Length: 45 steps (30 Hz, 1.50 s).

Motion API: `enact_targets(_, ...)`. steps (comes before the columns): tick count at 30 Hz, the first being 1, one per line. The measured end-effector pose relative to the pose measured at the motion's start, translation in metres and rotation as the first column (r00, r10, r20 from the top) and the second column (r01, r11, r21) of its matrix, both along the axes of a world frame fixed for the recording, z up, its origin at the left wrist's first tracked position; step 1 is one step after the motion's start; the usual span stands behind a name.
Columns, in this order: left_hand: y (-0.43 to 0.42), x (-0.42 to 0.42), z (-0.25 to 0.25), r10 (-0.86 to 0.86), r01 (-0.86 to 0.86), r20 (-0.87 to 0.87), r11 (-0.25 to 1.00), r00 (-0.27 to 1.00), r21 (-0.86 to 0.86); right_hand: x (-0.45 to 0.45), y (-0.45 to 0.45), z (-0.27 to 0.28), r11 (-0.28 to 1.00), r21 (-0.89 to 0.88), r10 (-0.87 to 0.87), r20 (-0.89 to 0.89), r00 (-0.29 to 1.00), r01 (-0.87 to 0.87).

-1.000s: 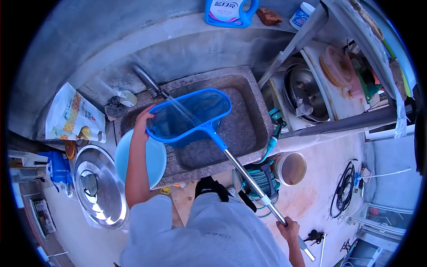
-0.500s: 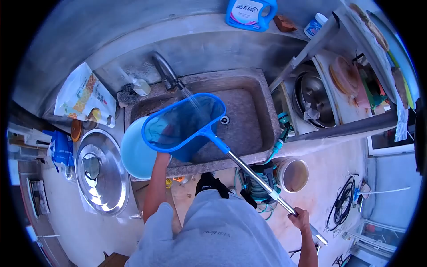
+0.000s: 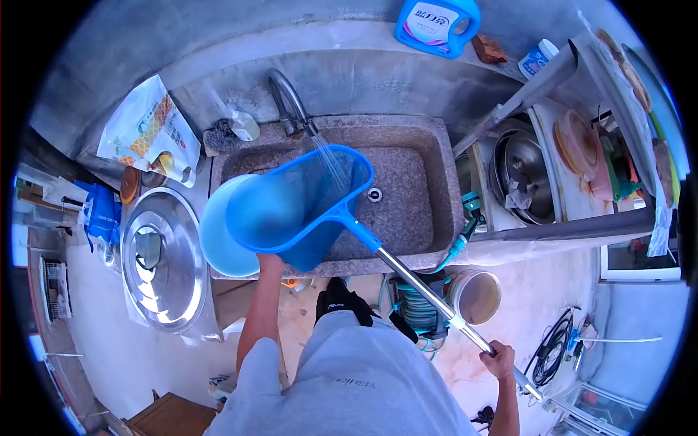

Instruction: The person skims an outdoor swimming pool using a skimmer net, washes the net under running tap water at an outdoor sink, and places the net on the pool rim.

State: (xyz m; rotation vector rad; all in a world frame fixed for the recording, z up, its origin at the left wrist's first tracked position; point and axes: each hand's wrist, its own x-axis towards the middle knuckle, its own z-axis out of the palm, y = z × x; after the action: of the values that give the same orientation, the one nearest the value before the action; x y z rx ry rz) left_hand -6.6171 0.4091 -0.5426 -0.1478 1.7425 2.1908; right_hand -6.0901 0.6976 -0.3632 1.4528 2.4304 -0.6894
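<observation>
1. blue-framed net (image 3: pixel 291 203): over stone sink (image 3: pixel 408 207), under faucet (image 3: pixel 295 106) spray.
2. right hand (image 3: pixel 499 360): closed around net's pole (image 3: pixel 420 288).
3. left hand (image 3: pixel 270 263): mostly behind net; grip cannot be told.
4. pale-blue basin (image 3: pixel 218 236): sink's left end, partly net-covered; contents indiscernible.

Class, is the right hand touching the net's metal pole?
Touching: the head view shows the right hand closed around the metal pole.

Mottled grey wall (image 3: pixel 218 33), pale stained floor (image 3: pixel 534 287)
</observation>
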Motion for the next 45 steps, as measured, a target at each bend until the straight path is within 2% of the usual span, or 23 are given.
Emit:
enact_targets(2, 0.001, 0.002, -0.005, 0.050, -0.036, -0.041, 0.953, 0.998, 0.300, -0.005, 0.002, 0.010, 0.998, 0.046, 0.029, 0.026, 0.999, -0.030)
enact_targets(4, 0.001, 0.009, -0.011, 0.058, -0.064, 0.028, 0.905, 0.998, 0.420, -0.008, 0.001, 0.022, 0.986, 0.163, 0.032, 0.008, 0.999, -0.033)
enact_targets(6, 0.003, 0.019, -0.014, 0.040, -0.108, 0.149, 0.871, 0.988, 0.479, -0.007, 0.000, 0.031, 0.978, 0.204, 0.040, -0.001, 0.999, -0.039)
enact_targets(9, 0.008, 0.034, -0.020, -0.017, -0.173, 0.352, 0.849, 0.936, 0.499, -0.005, 0.000, 0.038, 0.960, 0.276, 0.040, -0.012, 0.999, -0.036)
enact_targets(13, 0.018, 0.037, -0.026, -0.063, -0.209, 0.472, 0.840, 0.879, 0.501, -0.010, -0.002, 0.043, 0.932, 0.357, 0.090, -0.050, 0.995, -0.066)
enact_targets(17, 0.038, 0.028, -0.027, -0.028, -0.155, 0.382, 0.885, 0.924, 0.439, -0.022, -0.009, 0.046, 0.920, 0.387, 0.103, -0.090, 0.991, -0.061)
enact_targets(19, 0.046, 0.022, -0.036, -0.060, -0.135, 0.377, 0.872, 0.924, 0.470, -0.026, -0.012, 0.046, 0.913, 0.405, 0.101, -0.093, 0.991, -0.056)
enact_targets(22, 0.061, 0.011, -0.059, -0.114, -0.114, 0.389, 0.848, 0.914, 0.518, -0.028, -0.017, 0.044, 0.878, 0.475, 0.102, -0.069, 0.992, -0.058)
enact_targets(24, 0.075, 0.002, -0.097, -0.137, -0.117, 0.413, 0.838, 0.900, 0.533, -0.026, -0.023, 0.042, 0.874, 0.484, 0.089, -0.067, 0.994, -0.045)
enact_targets(25, 0.083, -0.005, -0.129, -0.087, 0.085, -0.001, 0.975, 0.996, 0.204, -0.023, -0.026, 0.040, 0.880, 0.474, 0.050, -0.061, 0.997, -0.015)
enact_targets(27, 0.109, -0.021, -0.080, -0.139, -0.037, 0.284, 0.843, 0.949, 0.536, -0.027, -0.034, 0.040, 0.879, 0.475, 0.004, -0.084, 0.996, 0.037)
enact_targets(28, 0.122, -0.028, -0.054, -0.174, -0.158, 0.425, 0.752, 0.888, 0.640, -0.022, -0.037, 0.037, 0.878, 0.477, 0.001, -0.081, 0.997, 0.038)
enact_targets(29, 0.134, -0.038, -0.054, -0.194, -0.192, 0.464, 0.726, 0.864, 0.660, -0.014, -0.041, 0.031, 0.873, 0.487, -0.007, -0.074, 0.997, 0.042)
enact_targets(37, 0.182, -0.070, -0.094, -0.211, -0.093, 0.420, 0.798, 0.882, 0.596, -0.003, -0.086, 0.030, 0.861, 0.484, -0.122, -0.098, 0.988, 0.155)
enact_targets(40, 0.192, -0.072, -0.106, -0.211, -0.045, 0.406, 0.843, 0.889, 0.537, 0.008, -0.106, 0.017, 0.832, 0.529, -0.130, -0.105, 0.986, 0.166)
enact_targets(45, 0.207, -0.080, -0.117, -0.221, 0.066, 0.340, 0.909, 0.914, 0.412, -0.002, -0.130, 0.014, 0.833, 0.507, -0.198, -0.097, 0.975, 0.220)
